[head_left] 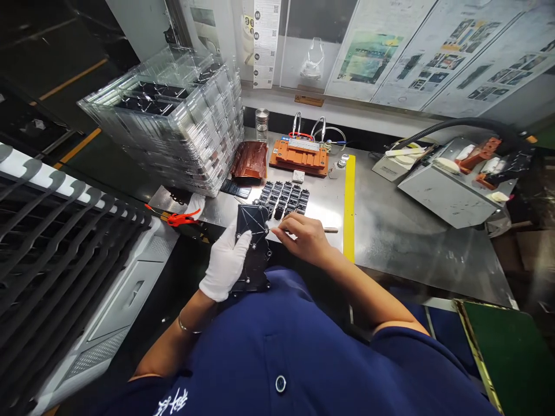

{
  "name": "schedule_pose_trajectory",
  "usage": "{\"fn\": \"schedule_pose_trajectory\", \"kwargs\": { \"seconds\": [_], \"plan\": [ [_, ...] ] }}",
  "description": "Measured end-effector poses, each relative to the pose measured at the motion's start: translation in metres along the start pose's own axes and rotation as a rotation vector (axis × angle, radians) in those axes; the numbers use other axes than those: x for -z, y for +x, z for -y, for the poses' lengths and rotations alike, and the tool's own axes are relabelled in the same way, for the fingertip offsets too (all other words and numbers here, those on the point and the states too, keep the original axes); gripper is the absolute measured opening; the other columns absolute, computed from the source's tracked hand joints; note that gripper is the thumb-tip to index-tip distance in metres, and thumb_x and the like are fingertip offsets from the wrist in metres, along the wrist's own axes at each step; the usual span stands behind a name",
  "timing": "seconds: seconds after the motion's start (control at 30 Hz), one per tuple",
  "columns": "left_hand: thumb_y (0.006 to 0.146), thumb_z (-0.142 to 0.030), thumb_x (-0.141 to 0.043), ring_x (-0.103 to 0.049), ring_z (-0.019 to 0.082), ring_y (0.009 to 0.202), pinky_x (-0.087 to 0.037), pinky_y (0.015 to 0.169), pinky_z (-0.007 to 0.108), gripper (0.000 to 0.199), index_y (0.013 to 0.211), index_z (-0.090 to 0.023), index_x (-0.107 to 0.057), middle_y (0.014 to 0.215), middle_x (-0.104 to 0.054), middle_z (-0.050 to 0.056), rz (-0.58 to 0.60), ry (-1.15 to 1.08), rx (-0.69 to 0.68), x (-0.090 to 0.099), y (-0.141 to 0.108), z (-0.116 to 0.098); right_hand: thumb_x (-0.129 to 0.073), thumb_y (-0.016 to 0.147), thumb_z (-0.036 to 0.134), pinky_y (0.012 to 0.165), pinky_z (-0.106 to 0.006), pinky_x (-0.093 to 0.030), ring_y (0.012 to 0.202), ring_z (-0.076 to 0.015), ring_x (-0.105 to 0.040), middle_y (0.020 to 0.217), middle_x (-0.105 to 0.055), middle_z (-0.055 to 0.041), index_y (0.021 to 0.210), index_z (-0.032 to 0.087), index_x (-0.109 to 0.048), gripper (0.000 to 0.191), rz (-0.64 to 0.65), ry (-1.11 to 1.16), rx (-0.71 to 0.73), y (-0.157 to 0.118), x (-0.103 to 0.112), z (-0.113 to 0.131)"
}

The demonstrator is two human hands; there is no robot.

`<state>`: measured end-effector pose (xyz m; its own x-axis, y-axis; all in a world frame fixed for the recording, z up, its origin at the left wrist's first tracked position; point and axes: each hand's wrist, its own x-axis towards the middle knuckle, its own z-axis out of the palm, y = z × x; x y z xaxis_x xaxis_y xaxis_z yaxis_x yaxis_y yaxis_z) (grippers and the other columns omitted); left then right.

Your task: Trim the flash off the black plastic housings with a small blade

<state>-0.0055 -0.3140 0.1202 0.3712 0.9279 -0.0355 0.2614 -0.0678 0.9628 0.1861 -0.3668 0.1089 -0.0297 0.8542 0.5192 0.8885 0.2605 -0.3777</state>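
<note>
My left hand [228,260], in a white glove, is closed around the left side of a black plastic cover [252,222] with crossed ribs and small bosses along its edges. The thumb lies on the ribbed face, and the cover stands tilted in front of my body. My bare right hand [301,234] pinches a thin pen-like tool [332,230]; its tip is at the cover's right edge, and its exact kind does not show. Just beyond both hands, several small black parts [286,198] lie in rows on the metal bench [411,231].
A tall stack of clear trays [195,133] stands at left, near red-handled pliers [184,218] and a phone [236,189]. Behind are a brown packet [250,162], a glass bottle [262,124] and an orange fixture [299,156]. A grey machine [451,185] sits right of the yellow strip [349,208].
</note>
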Motion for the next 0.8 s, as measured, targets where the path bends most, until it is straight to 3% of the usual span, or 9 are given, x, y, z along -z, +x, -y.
{"fn": "schedule_pose_trajectory", "kwargs": {
  "seconds": [0.37, 0.8],
  "plan": [
    [0.09, -0.039, -0.055, -0.058, 0.024, 0.124, -0.042, 0.107, 0.033, 0.048, 0.133, -0.018, -0.058, 0.132, -0.064, 0.009, -0.031, -0.021, 0.002, -0.0017, -0.0004, 0.0008, -0.053, 0.096, 0.032, 0.055, -0.023, -0.035, 0.06, -0.0103, -0.054, 0.069, -0.062, -0.0019, 0.071, 0.018, -0.059, 0.029, -0.057, 0.007, -0.052, -0.0003, -0.001, 0.004],
    [0.091, -0.037, -0.055, -0.06, 0.023, 0.12, -0.044, 0.105, 0.031, 0.048, 0.134, -0.017, -0.057, 0.133, -0.064, 0.009, -0.048, -0.006, -0.036, -0.001, 0.003, 0.0048, -0.052, 0.096, 0.033, 0.055, -0.021, -0.039, 0.057, -0.0092, -0.052, 0.069, -0.06, -0.0018, 0.072, 0.017, -0.06, 0.03, -0.026, 0.093, -0.069, 0.0007, -0.0022, 0.0012]
  ]
}}
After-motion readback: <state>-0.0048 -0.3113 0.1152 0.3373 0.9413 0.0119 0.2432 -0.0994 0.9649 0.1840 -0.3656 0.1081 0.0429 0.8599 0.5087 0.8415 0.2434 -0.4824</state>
